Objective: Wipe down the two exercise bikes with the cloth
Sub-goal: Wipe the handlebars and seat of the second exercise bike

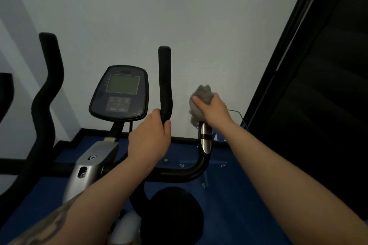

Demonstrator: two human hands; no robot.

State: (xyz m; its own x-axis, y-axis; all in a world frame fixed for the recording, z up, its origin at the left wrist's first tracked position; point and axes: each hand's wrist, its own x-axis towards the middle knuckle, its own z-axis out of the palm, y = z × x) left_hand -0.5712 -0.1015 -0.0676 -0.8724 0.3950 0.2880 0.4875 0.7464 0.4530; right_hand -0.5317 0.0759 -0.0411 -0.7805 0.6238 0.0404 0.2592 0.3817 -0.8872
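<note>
An exercise bike stands right in front of me, with a dark console (120, 93) and a silver stem (93, 157). My left hand (149, 137) grips the lower part of an upright black handlebar (165, 77). My right hand (213, 107) holds a bunched grey cloth (201, 95) wrapped over the top of the right handlebar, just above its silver pulse sensor (206, 137). The black saddle (175, 215) sits below my arms. At the left, a curved black bar (45, 93) stands upright; I cannot tell which bike it belongs to.
A pale wall rises close behind the bike. A dark window or door frame (298, 65) runs along the right side. The floor (239, 195) is blue with a black skirting edge. A dark shape (6, 93) shows at the far left edge.
</note>
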